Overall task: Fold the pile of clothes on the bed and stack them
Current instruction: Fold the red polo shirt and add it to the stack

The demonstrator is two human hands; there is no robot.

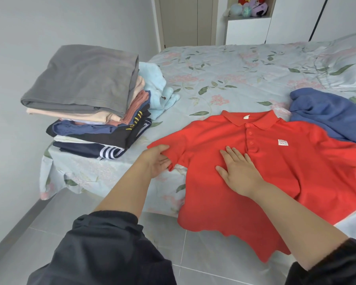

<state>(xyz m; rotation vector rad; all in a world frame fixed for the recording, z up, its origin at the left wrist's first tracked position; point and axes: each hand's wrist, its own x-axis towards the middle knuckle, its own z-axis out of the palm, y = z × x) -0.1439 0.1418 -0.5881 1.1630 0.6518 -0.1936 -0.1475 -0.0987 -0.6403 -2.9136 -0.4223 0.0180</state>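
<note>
One red polo shirt [275, 171] lies spread mid-frame; the left hand [158, 159] pinches its sleeve [177, 149], while the right hand [238, 173] presses flat, fingers straight. Next, likely, that sleeve folds inward.

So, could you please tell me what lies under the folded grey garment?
A cream garment sits beneath, above pink, blue, black and navy folded clothes; only their edges show, the rest is covered.

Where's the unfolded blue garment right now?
Head view, far right: the blue garment lies crumpled on the bed just behind the red polo shirt, opposite the folded stack at left.
</note>
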